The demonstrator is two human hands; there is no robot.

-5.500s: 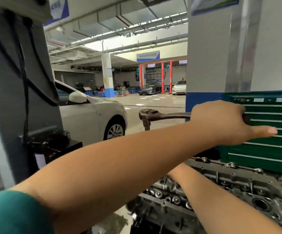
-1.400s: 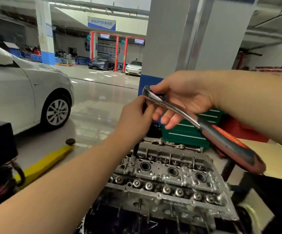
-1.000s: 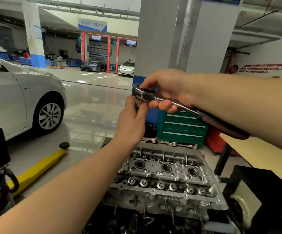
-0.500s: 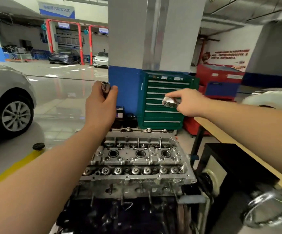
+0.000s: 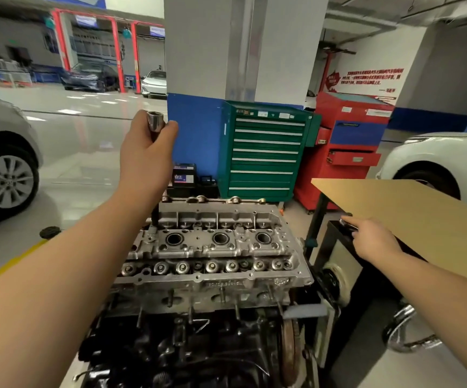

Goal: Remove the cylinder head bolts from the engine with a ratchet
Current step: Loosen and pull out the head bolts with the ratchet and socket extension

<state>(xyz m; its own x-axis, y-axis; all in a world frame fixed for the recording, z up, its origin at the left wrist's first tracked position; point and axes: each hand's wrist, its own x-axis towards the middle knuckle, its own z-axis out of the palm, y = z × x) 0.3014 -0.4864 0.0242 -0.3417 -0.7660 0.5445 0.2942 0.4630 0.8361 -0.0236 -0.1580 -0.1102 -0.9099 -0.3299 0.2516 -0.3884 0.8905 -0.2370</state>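
Above the cylinder head (image 5: 212,247), a socket (image 5: 154,125) now pulled off the ratchet (image 5: 348,224) is pinched in left hand (image 5: 145,155) fingers, ratchet lowered tableward in curled right hand (image 5: 373,242), so bolt removal is paused.

Almost nothing reads clearly. At one o'clock, far back, the white wall (image 5: 366,46) carries a red emblem and lines of red Chinese characters (image 5: 372,78), too small to make out. At twelve o'clock the green tool cabinet (image 5: 265,152) bears small labels along its top edge, illegible. At eleven o'clock, on the floor behind the engine, a black car battery (image 5: 184,176) has a blue-and-white label, blurred. The cylinder head (image 5: 212,256) shows faint cast characters on its near face, unreadable
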